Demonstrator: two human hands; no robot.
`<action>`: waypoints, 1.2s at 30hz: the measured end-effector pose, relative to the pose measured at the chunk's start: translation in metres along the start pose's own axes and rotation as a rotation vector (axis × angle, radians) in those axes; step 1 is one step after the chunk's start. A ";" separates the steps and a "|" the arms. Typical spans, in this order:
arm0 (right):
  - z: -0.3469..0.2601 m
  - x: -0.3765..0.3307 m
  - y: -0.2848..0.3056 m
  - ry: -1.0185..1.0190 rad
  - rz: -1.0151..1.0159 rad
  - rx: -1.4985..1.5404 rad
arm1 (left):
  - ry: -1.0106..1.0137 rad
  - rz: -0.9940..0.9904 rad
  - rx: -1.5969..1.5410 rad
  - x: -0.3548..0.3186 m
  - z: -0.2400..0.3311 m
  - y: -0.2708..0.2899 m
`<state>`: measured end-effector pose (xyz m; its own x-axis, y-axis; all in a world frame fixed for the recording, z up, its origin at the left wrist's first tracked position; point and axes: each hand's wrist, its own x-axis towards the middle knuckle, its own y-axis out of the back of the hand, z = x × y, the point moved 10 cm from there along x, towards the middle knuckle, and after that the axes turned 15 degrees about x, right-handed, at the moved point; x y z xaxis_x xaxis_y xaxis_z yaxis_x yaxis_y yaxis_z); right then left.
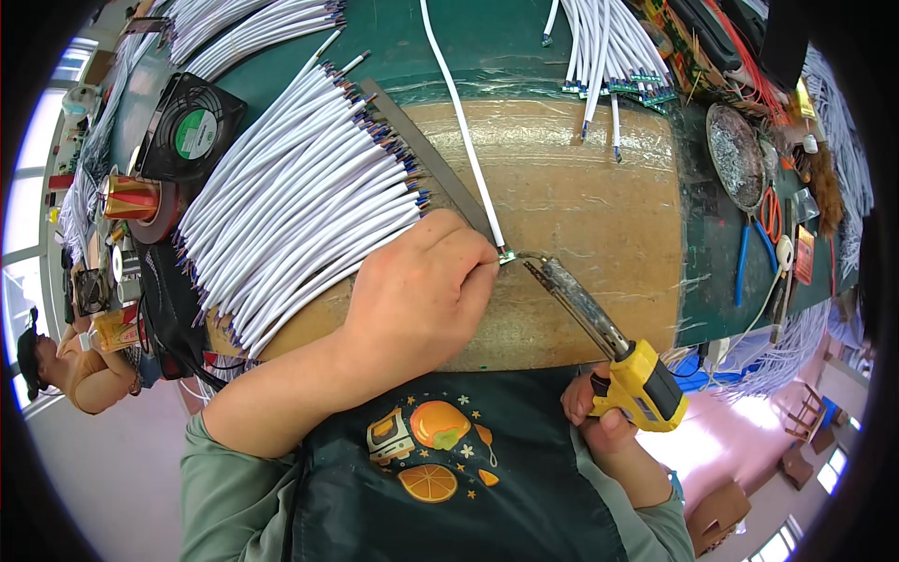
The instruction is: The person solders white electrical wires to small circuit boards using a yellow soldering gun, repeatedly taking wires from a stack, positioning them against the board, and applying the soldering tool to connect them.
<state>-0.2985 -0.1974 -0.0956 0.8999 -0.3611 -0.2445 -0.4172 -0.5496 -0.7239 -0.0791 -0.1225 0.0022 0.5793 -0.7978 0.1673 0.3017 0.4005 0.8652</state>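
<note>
Near the middle of the work board, my left hand point(426, 286) is closed in a pinch at a tiny green circuit board point(507, 256). A single white cable point(461, 117) runs down from the top edge and ends at that little board. My right hand point(601, 412) grips a yellow-handled soldering gun point(646, 386) by its handle. The gun's metal barrel point(581, 292) slants up to the left, with its tip at or very close to the circuit board. Just left of my left hand lies a bundle of white cables point(290, 197) with coloured wire ends.
A grey metal strip point(435, 155) lies beside the bundle. More white cables with green boards point(609, 56) lie at the far right. A black fan point(192, 126) stands left. A metal dish point(737, 155) and blue-handled pliers point(743, 262) are right. Another person point(94, 370) sits far left.
</note>
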 end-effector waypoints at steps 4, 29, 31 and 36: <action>-0.004 0.002 -0.002 0.045 0.015 0.039 | 0.015 -0.005 0.000 -0.001 -0.002 0.000; -0.038 0.104 -0.057 0.048 -0.225 -0.295 | 0.254 -0.176 -0.566 -0.010 -0.009 0.017; -0.053 0.091 -0.057 0.084 -0.093 -0.432 | 0.476 -0.195 -0.644 -0.013 -0.039 -0.010; -0.046 0.070 -0.054 0.148 0.008 -0.475 | 0.415 -0.218 -0.421 -0.006 -0.047 -0.022</action>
<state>-0.2186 -0.2271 -0.0441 0.8833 -0.4507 -0.1293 -0.4664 -0.8165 -0.3403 -0.0535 -0.1057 -0.0400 0.6910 -0.6735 -0.2625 0.6693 0.4591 0.5842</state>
